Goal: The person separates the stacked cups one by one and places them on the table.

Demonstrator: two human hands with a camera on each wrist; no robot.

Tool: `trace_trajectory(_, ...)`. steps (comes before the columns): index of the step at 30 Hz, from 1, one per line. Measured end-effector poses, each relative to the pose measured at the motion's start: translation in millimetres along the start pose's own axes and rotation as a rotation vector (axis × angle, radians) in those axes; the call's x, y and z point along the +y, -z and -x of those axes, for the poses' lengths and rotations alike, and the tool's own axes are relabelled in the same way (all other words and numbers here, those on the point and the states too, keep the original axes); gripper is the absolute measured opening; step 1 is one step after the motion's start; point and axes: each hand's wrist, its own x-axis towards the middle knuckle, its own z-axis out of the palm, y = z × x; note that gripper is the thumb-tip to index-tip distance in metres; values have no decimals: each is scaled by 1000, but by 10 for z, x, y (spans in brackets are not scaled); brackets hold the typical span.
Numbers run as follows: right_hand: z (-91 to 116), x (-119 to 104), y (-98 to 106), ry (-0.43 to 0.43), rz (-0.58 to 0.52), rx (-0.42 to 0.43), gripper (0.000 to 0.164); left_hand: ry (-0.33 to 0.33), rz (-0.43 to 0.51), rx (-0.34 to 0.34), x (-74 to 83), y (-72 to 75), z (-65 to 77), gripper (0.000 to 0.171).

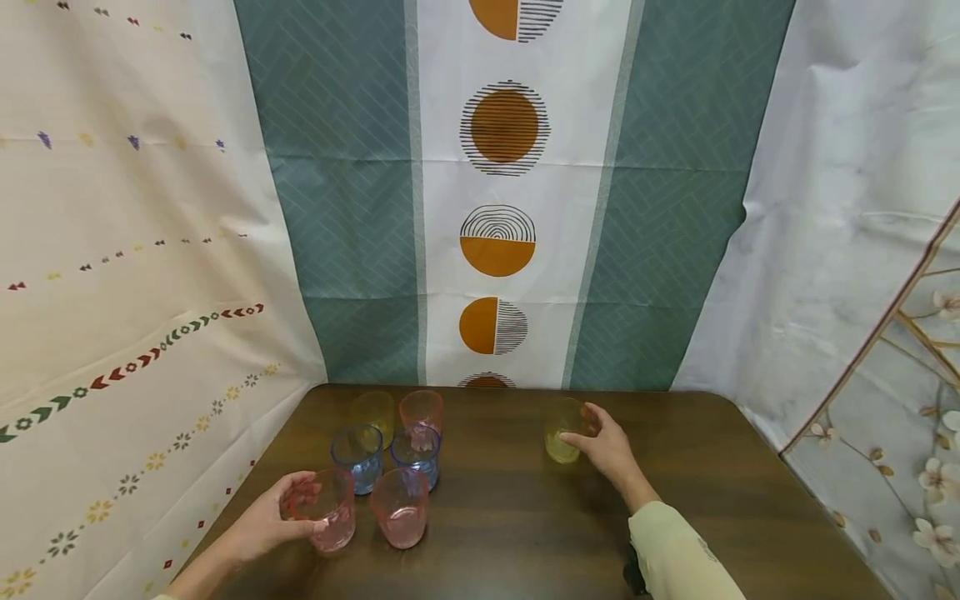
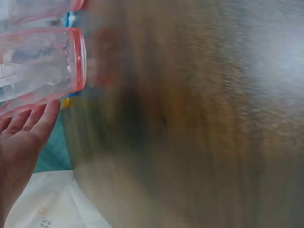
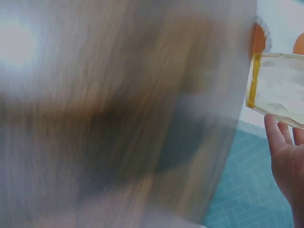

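At the table's front left, my left hand (image 1: 273,518) holds a clear pink glass (image 1: 337,521), thumb on the near side and fingers round the far side. The left wrist view shows this pink glass (image 2: 42,61) with the fingers against its wall. Farther back and to the right, my right hand (image 1: 611,454) grips a clear yellow glass (image 1: 561,446) between thumb and fingers. In the right wrist view the yellow glass (image 3: 278,88) has fingertips along its side. Another pink glass (image 1: 401,521) stands just right of the left hand's one.
Behind the pink pair stand two blue glasses (image 1: 360,462), then a yellow glass (image 1: 372,410) and a pink glass (image 1: 422,407) at the back left. They sit close together on the dark wooden table (image 1: 495,517). Patterned curtains (image 1: 345,208) hang around its back and sides.
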Motion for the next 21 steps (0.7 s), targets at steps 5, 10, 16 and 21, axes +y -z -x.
trace_trajectory(5,110,-248,-89,26,-32,25,90,-12,28,29,-58,-58,-24,79)
trace_trajectory(10,229,-440,-323,50,-40,36,85,13,27,49,-81,-82,-36,79)
trace_trajectory(16,388,-527,-666,83,-59,7,84,8,-19,56,-84,-98,-20,79)
trace_trajectory(21,524,-491,-912,91,-92,-40,84,4,-28,47,-88,-98,-7,79)
